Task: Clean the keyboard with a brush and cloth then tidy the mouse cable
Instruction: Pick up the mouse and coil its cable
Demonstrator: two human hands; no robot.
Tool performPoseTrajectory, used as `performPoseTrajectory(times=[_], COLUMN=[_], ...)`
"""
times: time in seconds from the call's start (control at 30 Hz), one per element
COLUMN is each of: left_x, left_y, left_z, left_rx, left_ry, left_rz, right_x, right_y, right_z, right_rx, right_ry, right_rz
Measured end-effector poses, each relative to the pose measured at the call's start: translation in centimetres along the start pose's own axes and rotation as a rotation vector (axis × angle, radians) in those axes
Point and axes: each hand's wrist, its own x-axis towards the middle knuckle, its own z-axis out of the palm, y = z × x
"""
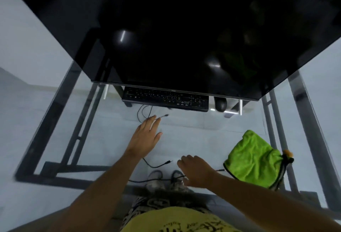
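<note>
A black keyboard (pixel 166 99) lies on the glass desk (pixel 193 135), partly under the dark monitor's front edge. To its right sits a black mouse (pixel 220 103). A thin black cable (pixel 143 111) loops in front of the keyboard and ends in a plug (pixel 166 115). My left hand (pixel 145 135) lies flat with fingers spread, its fingertips touching that cable near the plug. My right hand (pixel 195 171) hovers lower, fingers loosely bent, holding nothing. A green cloth (pixel 252 158) lies crumpled at the right, and a brush (pixel 285 163) with an orange tip rests along its right edge.
A big dark monitor (pixel 184 28) fills the top of the view. A second cable end with a plug (pixel 168 162) lies between my hands. Dark metal frame bars (pixel 73 130) show through the glass on both sides, and my shoes (pixel 166 178) show below.
</note>
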Motion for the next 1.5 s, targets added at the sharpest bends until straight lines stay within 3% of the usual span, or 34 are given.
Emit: performPoseTrajectory(times=[0.23,0.37,0.53,0.67,0.8,0.9,1.0,1.1,1.2,1.33,1.37,1.43,1.5], left_x=[-3.2,-3.7,-2.9,1.4,6.4,8.9,10.0,11.0,11.4,12.1,12.5,13.2,13.1], left_y=[-0.9,0.9,3.5,3.7,5.7,7.2,6.6,4.8,3.0,5.7,6.6,6.9,5.4], left_z=[1.5,2.0,1.4,-4.8,-15.5,-23.0,-27.2,-28.9,-29.5,-30.0,-30.2,-31.0,-31.6], left_rx=[-0.068,-0.121,-0.268,-0.472,-0.586,-0.639,-0.743,-0.696,-0.657,-0.491,-0.457,-0.472,-0.62], left_ry=[-0.115,-0.121,-0.136,-0.021,0.048,0.103,0.142,0.14,0.129,0.006,-0.017,-0.03,-0.018], left_rz=[-0.021,0.082,0.166,0.009,0.161,0.259,0.254,0.227,0.201,0.329,0.359,0.379,0.337], right_x=[1.6,1.5,1.3,-0.9,-4.0,-6.3,-8.6,-10.0,-11.2,-9.7,-9.0,-8.3,-9.1], right_y=[-0.5,-0.4,1.5,4.5,4.6,4.1,6.2,9.4,11.4,8.7,7.7,6.7,8.1], right_z=[1.7,-0.8,-6.3,-13.6,-21.8,-28.1,-32.3,-33.9,-34.2,-35.2,-35.5,-36.4,-36.6], right_rx=[-0.025,0.078,0.219,0.347,0.741,0.887,1.054,1.241,1.159,0.951,0.876,0.837,0.94], right_ry=[0.094,0.133,0.3,0.407,0.534,0.732,0.861,1.0,1.001,0.644,0.629,0.714,0.898], right_rz=[0.055,0.096,0.142,0.227,0.124,-0.004,-0.037,0.0,0.11,0.067,0.031,-0.029,0.035])
